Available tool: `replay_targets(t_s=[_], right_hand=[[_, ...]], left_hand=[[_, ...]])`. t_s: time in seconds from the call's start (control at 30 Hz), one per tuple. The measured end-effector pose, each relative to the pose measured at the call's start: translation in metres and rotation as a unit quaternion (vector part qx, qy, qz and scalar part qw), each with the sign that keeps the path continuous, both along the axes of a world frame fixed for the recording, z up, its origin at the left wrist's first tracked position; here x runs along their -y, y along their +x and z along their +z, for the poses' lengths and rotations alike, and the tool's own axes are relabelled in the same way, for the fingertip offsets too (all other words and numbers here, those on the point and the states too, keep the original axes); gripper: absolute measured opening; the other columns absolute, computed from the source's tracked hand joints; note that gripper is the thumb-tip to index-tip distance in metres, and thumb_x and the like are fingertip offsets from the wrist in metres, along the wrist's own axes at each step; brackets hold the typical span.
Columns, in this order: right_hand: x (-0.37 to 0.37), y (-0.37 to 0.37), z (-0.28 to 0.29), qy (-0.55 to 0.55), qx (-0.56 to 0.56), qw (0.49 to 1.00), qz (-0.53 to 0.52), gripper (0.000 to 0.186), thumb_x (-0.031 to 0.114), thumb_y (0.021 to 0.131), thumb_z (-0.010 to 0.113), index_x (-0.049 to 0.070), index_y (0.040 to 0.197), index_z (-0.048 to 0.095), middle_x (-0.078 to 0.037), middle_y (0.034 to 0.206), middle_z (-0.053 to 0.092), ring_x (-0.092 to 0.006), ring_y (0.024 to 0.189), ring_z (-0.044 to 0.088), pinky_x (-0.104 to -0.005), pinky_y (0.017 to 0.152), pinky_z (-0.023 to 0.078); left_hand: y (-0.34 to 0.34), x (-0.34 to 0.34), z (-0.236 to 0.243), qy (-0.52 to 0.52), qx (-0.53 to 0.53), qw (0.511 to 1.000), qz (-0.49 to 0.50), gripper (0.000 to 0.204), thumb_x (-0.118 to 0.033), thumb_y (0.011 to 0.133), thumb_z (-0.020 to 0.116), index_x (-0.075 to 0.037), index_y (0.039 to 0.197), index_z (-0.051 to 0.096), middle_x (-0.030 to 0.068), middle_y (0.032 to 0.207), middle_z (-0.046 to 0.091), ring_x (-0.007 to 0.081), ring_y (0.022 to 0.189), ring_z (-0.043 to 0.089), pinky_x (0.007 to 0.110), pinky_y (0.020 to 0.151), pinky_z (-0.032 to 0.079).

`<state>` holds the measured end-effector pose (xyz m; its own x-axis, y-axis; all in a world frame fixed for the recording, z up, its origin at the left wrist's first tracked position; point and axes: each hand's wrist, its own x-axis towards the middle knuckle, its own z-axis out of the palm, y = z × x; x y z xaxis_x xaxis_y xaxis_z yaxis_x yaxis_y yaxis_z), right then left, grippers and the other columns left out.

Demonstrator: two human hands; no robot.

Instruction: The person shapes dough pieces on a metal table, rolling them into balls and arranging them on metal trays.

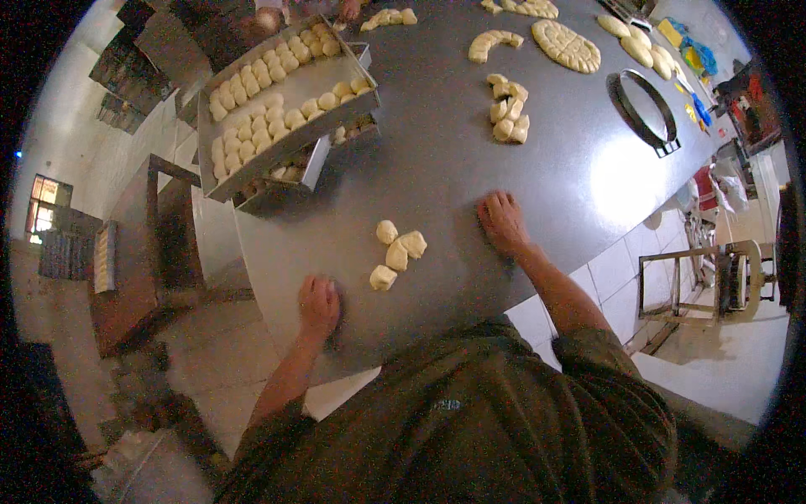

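Note:
My left hand [319,307] is on the metal table [428,185] near its front left edge, its fingers curled down. My right hand [504,223] is farther up the table to the right, also palm down with bent fingers. Whatever may lie under either hand is hidden. Between the hands sit several dough pieces [400,249]; one rounder dough ball [386,231] lies at their far side, and a cut lump [383,278] is nearest to my left hand.
A tray [369,104] with rows of dough balls rests on other trays at the left. Cut dough pieces [510,118], a curved dough strip [494,42] and a scored dough slab [567,46] lie farther off. A dark oval band [642,109] stands at the right.

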<state>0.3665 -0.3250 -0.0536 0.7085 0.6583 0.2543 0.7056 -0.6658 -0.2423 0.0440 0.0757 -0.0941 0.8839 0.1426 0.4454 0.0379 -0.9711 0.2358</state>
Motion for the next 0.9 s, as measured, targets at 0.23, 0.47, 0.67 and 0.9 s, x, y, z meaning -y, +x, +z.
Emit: replay_targets(t_s=[0.23, 0.47, 0.67, 0.9], right_hand=[[-0.005, 0.042, 0.020, 0.023, -0.071, 0.983, -0.169, 0.030, 0.026, 0.098, 0.060, 0.001, 0.115, 0.061, -0.019, 0.110, 0.060, -0.0405, 0.110, 0.056, -0.0521, 0.099, 0.045], [0.028, 0.021, 0.028, 0.078, -0.072, 0.987, -0.124, 0.019, 0.018, 0.094, 0.063, 0.002, 0.104, 0.061, -0.019, 0.105, 0.062, -0.0399, 0.104, 0.056, -0.0515, 0.092, 0.046], [0.026, -0.037, 0.027, 0.101, -0.012, 0.987, -0.122, 0.014, 0.023, 0.096, 0.064, 0.010, 0.095, 0.068, -0.013, 0.094, 0.071, -0.0380, 0.090, 0.066, -0.0473, 0.084, 0.053], [-0.202, -0.117, 0.092, 0.119, -0.436, 0.892, 0.007, 0.047, 0.027, 0.087, 0.080, 0.007, 0.127, 0.064, -0.016, 0.104, 0.071, -0.0254, 0.089, 0.069, -0.0384, 0.077, 0.056]], left_hand=[[0.068, -0.012, 0.050, -0.060, -0.045, 0.989, 0.130, 0.016, -0.020, 0.093, 0.064, -0.004, 0.095, 0.061, 0.0217, 0.093, 0.059, 0.0419, 0.087, 0.059, 0.054, 0.071, 0.045], [0.013, -0.021, 0.095, -0.170, 0.016, 0.979, 0.107, 0.054, -0.031, 0.097, 0.066, 0.001, 0.138, 0.051, 0.0284, 0.131, 0.058, 0.0463, 0.114, 0.057, 0.051, 0.095, 0.047], [0.034, -0.148, 0.002, -0.004, -0.128, 0.920, 0.370, 0.068, -0.044, 0.105, 0.049, -0.001, 0.156, 0.038, 0.0250, 0.159, 0.038, 0.0422, 0.150, 0.032, 0.051, 0.120, 0.030], [0.072, -0.097, 0.077, -0.084, -0.167, 0.873, 0.451, 0.091, -0.070, 0.097, 0.045, -0.009, 0.162, 0.030, 0.0224, 0.168, 0.021, 0.0402, 0.154, 0.024, 0.063, 0.119, 0.025]])
